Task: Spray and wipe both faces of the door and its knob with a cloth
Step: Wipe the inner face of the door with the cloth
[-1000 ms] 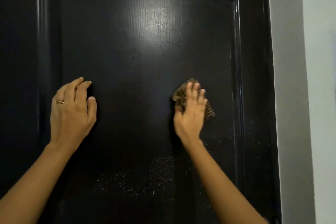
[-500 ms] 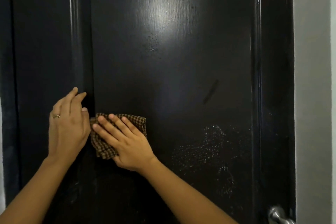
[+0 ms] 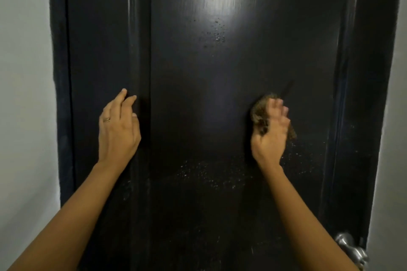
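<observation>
A glossy black panelled door (image 3: 198, 72) fills the view. My right hand (image 3: 269, 138) presses a brown checked cloth (image 3: 261, 114) flat against the right side of the raised centre panel; hand and cloth are motion-blurred. My left hand (image 3: 117, 130), with a ring on it, rests open against the door's left stile beside the panel's edge. Fine spray droplets speckle the panel below my hands and near the bright glare higher up. A silver knob (image 3: 350, 248) sticks out at the door's lower right edge.
A pale grey wall (image 3: 24, 94) runs down the left of the door frame. Another strip of light wall (image 3: 394, 160) borders the right edge. No spray bottle is in view.
My right hand has swept the cloth from the panel's left edge, next to my left hand, across to the right side. The view has shifted right to left; my left hand stays put.
</observation>
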